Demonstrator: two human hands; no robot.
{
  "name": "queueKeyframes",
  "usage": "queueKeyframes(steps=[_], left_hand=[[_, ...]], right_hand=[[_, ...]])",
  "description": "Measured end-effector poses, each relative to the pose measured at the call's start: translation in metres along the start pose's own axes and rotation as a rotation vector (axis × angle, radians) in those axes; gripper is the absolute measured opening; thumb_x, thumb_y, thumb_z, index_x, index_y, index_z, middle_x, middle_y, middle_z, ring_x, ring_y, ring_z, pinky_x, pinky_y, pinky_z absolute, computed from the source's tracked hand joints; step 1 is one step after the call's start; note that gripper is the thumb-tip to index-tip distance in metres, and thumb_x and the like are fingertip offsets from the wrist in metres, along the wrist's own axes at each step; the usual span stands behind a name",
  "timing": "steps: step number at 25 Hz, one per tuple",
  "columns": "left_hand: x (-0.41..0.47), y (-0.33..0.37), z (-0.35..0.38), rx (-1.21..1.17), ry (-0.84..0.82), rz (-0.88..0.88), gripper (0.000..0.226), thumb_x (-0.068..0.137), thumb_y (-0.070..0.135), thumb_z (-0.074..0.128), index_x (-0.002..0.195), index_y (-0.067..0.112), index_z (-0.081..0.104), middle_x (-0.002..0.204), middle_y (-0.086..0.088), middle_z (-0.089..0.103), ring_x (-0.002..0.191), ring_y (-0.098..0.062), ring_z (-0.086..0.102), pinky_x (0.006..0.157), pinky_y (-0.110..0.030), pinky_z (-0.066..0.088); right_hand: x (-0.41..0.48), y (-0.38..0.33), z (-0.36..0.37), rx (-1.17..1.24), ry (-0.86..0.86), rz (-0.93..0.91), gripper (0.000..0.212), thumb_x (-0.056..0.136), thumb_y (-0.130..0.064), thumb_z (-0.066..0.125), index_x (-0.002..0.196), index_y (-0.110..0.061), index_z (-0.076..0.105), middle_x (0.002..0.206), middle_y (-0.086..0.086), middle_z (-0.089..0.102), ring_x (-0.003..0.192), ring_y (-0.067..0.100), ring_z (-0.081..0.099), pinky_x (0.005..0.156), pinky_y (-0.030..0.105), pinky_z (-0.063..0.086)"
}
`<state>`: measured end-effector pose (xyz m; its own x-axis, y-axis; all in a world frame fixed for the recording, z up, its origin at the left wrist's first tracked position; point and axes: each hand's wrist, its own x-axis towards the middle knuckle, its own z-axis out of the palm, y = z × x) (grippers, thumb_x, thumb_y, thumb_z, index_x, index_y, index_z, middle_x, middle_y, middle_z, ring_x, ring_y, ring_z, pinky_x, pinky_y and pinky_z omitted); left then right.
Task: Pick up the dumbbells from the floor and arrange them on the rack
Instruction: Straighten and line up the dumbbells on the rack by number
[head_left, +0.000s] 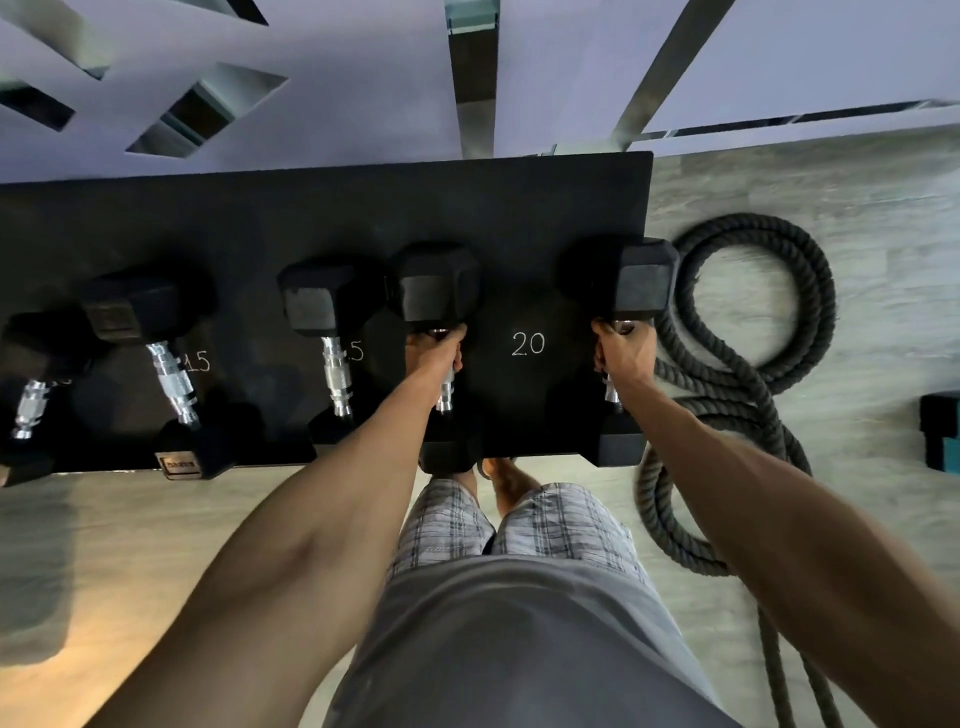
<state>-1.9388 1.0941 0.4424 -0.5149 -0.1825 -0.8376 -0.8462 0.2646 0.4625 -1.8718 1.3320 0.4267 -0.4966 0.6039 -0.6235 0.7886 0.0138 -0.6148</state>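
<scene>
Left hand (435, 358): fingers clenched round the chrome handle of a black hex dumbbell (439, 291); the grip hides most of the handle, only short bits of chrome showing above and below the fist.
Right hand (623, 353): clenched on the handle of a second hex dumbbell (644, 283), at the right end of the rack; the fingertips curl out of sight.
Rack top (311, 218): a flat black surface; its left end runs out of frame.
Held pair: both lie over the rack top, either side of a chalked "20" (528, 344); whether they rest on it or are just above it cannot be told. Near heads overhang the front edge, the left one partly behind the forearm.
Racked dumbbells: one (319, 312) just left of the left hand, another (156, 332) further left, a third (31, 384) cut off by the frame edge.
Other chalk marks: "15" (198, 361) readable; the next shows only "5", its first digit hidden by a handle.
Battle rope (753, 374): coiled on the pale floor right of the rack, partly behind the right forearm.
Teal blocks (943, 436): cropped at the right edge, hard to identify.
Feet: mostly hidden under the rack and plaid shorts (519, 525).
</scene>
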Motion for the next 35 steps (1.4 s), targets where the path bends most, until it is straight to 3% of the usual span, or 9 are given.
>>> queueKeyframes(steps=[3, 8, 12, 19, 26, 28, 31, 33, 35], left_hand=[[0.002, 0.001, 0.002, -0.006, -0.005, -0.021, 0.032, 0.087, 0.031, 0.070, 0.066, 0.015, 0.054, 0.052, -0.001, 0.052, 0.040, -0.013, 0.048, 0.048, -0.025, 0.043], [0.007, 0.002, 0.007, 0.062, 0.037, -0.069, 0.035, 0.090, 0.017, 0.062, 0.060, 0.014, 0.045, 0.052, -0.003, 0.046, 0.029, -0.009, 0.041, 0.041, -0.023, 0.036], [0.005, 0.004, 0.006, 0.093, 0.040, -0.078, 0.031, 0.090, 0.014, 0.062, 0.063, 0.013, 0.047, 0.054, -0.004, 0.047, 0.034, -0.010, 0.043, 0.035, -0.020, 0.038], [-0.004, 0.011, 0.006, 0.095, 0.000, -0.089, 0.029, 0.094, 0.013, 0.059, 0.067, 0.014, 0.047, 0.058, -0.003, 0.045, 0.046, -0.011, 0.042, 0.036, -0.017, 0.039], [-0.002, 0.010, 0.004, 0.071, -0.014, -0.079, 0.033, 0.093, 0.016, 0.063, 0.064, 0.012, 0.048, 0.056, -0.004, 0.046, 0.033, -0.008, 0.042, 0.034, -0.017, 0.038], [-0.002, 0.009, 0.000, 0.059, -0.042, -0.065, 0.032, 0.091, 0.023, 0.068, 0.065, 0.012, 0.052, 0.056, -0.005, 0.051, 0.036, -0.010, 0.046, 0.039, -0.019, 0.043], [-0.009, 0.009, -0.008, 0.012, -0.093, -0.002, 0.026, 0.083, 0.030, 0.077, 0.079, 0.009, 0.063, 0.063, -0.006, 0.061, 0.049, -0.012, 0.058, 0.049, -0.020, 0.052], [-0.015, 0.008, -0.015, -0.019, -0.108, 0.059, 0.027, 0.081, 0.027, 0.080, 0.093, 0.007, 0.067, 0.072, -0.006, 0.067, 0.058, -0.010, 0.063, 0.049, -0.013, 0.050], [-0.017, 0.007, -0.023, -0.025, -0.087, 0.101, 0.025, 0.078, 0.024, 0.081, 0.093, 0.008, 0.069, 0.081, -0.006, 0.072, 0.067, -0.010, 0.069, 0.057, -0.010, 0.051]], right_hand=[[0.000, -0.003, 0.002, -0.006, 0.049, 0.043, 0.034, 0.075, -0.024, 0.065, 0.047, -0.015, 0.047, 0.049, 0.009, 0.050, 0.041, 0.022, 0.048, 0.042, 0.030, 0.042], [0.007, 0.000, 0.006, 0.016, 0.047, 0.084, 0.035, 0.068, -0.034, 0.065, 0.044, -0.014, 0.050, 0.047, 0.008, 0.048, 0.041, 0.023, 0.050, 0.044, 0.037, 0.044], [-0.003, -0.023, 0.012, 0.044, -0.020, 0.093, 0.030, 0.076, -0.033, 0.064, 0.058, -0.022, 0.043, 0.060, 0.007, 0.051, 0.046, 0.020, 0.050, 0.048, 0.035, 0.045], [-0.007, -0.030, 0.029, 0.062, -0.033, 0.078, 0.032, 0.075, -0.026, 0.063, 0.051, -0.016, 0.044, 0.049, 0.002, 0.048, 0.038, 0.020, 0.046, 0.040, 0.029, 0.040], [-0.016, -0.012, 0.024, -0.007, -0.031, 0.065, 0.031, 0.083, -0.027, 0.066, 0.058, -0.015, 0.051, 0.059, 0.008, 0.057, 0.047, 0.023, 0.054, 0.046, 0.031, 0.047], [-0.024, -0.018, 0.020, -0.058, -0.043, 0.046, 0.024, 0.085, -0.032, 0.069, 0.081, -0.010, 0.060, 0.080, 0.012, 0.065, 0.067, 0.023, 0.063, 0.061, 0.036, 0.055], [-0.054, -0.016, 0.009, -0.275, 0.201, -0.105, 0.049, 0.084, -0.037, 0.070, 0.112, -0.002, 0.048, 0.112, 0.015, 0.056, 0.103, 0.026, 0.052, 0.092, 0.038, 0.044], [-0.089, -0.015, 0.006, -0.237, 0.285, -0.257, 0.032, 0.090, -0.030, 0.064, 0.105, -0.007, 0.048, 0.103, 0.007, 0.056, 0.091, 0.018, 0.051, 0.084, 0.033, 0.046], [-0.118, -0.014, 0.020, -0.181, 0.091, -0.291, 0.016, 0.094, -0.025, 0.061, 0.096, -0.013, 0.051, 0.086, -0.004, 0.060, 0.072, 0.007, 0.055, 0.066, 0.019, 0.046]])
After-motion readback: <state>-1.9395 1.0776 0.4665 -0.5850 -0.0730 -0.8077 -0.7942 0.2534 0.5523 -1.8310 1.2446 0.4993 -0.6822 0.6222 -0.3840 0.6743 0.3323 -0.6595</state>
